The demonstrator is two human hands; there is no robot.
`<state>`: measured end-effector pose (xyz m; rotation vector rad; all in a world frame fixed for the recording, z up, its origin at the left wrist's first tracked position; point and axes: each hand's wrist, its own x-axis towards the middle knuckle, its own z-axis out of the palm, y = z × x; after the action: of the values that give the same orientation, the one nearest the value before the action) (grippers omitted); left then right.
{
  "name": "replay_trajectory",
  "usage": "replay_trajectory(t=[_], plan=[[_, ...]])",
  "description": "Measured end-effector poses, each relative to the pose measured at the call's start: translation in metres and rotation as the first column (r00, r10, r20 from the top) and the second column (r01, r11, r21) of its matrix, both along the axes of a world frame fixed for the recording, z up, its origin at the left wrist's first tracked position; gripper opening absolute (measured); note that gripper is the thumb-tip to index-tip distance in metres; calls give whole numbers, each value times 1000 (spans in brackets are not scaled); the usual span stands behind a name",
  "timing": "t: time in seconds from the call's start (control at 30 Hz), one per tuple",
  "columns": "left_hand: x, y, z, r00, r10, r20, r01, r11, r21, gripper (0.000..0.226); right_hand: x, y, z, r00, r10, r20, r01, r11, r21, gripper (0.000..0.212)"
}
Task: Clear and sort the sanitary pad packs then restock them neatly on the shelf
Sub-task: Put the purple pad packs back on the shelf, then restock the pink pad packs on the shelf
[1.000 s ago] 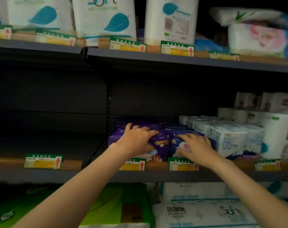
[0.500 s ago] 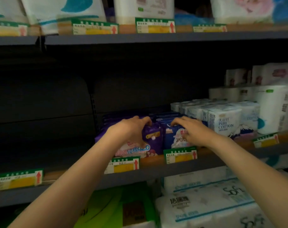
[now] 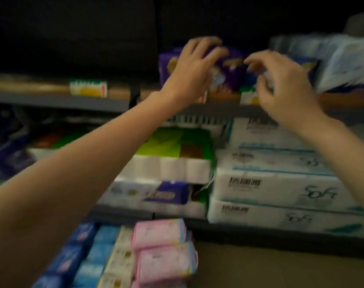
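Observation:
The frame is motion-blurred. A purple sanitary pad pack (image 3: 233, 69) stands at the front of the dark shelf (image 3: 58, 98). My left hand (image 3: 189, 67) grips it from the left, fingers curled over its top. Right beside it is a blue pad pack (image 3: 249, 76), mostly hidden behind my right hand (image 3: 285, 88), whose curled fingers and thumb pinch its front top edge. Low in the view, pink pad packs (image 3: 162, 256), white packs (image 3: 123, 256) and blue packs (image 3: 73, 258) lie in rows.
White cotton pad packs (image 3: 343, 65) crowd the shelf right of my right hand. Below it are stacked white tissue packs (image 3: 276, 183) and a green toilet roll pack (image 3: 172, 150). Price tags (image 3: 87, 88) line the shelf edge. Brown cardboard (image 3: 270, 267) lies bottom right.
The view has swung downward, bringing the lower shelf and the rows of pad packs into sight. Both hands stay at the purple and blue packs, fingers now more curled.

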<state>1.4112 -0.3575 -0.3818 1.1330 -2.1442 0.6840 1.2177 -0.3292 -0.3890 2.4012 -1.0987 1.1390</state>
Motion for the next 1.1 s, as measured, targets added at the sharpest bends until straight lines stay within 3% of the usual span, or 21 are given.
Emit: replay_trajectory(t=[0.03, 0.1, 0.2, 0.27, 0.37, 0.5, 0.63, 0.8, 0.9, 1.1], plan=[[11, 19, -17, 995, -79, -61, 72, 990, -118, 44, 5, 9, -20, 993, 100, -56, -99, 995, 17, 36], [38, 53, -57, 999, -48, -11, 46, 987, -155, 36, 18, 15, -66, 949, 258, -182, -243, 965, 102, 35], [74, 101, -124, 977, 70, 203, -107, 979, 175, 34, 46, 14, -134, 857, 398, -327, -250, 876, 411, 43], [90, 123, -171, 952, 131, 275, -237, 885, 401, 40, 61, 17, -181, 810, 459, -365, -170, 780, 603, 56], [97, 148, -229, 893, 210, 398, -414, 730, 544, 48, 81, 30, -261, 698, 574, -429, -48, 635, 771, 52], [101, 158, -286, 812, 289, 506, -583, 429, 690, 54, 108, 32, -337, 702, 538, -467, 72, 599, 797, 41], [104, 164, -330, 849, 260, 461, -527, 340, 779, 52, 125, 24, -379, 696, 510, -505, 159, 577, 801, 51], [104, 170, -381, 904, 149, 401, -423, 177, 889, 74, 131, 13, -399, 755, 492, -433, 170, 491, 854, 59], [95, 166, -398, 913, 193, 359, -389, 152, 908, 88, 142, 7, -397, 752, 482, -450, 179, 507, 843, 54], [82, 163, -416, 874, 230, 429, -477, 233, 848, 96, 160, 10, -404, 717, 424, -553, 275, 557, 784, 62]])
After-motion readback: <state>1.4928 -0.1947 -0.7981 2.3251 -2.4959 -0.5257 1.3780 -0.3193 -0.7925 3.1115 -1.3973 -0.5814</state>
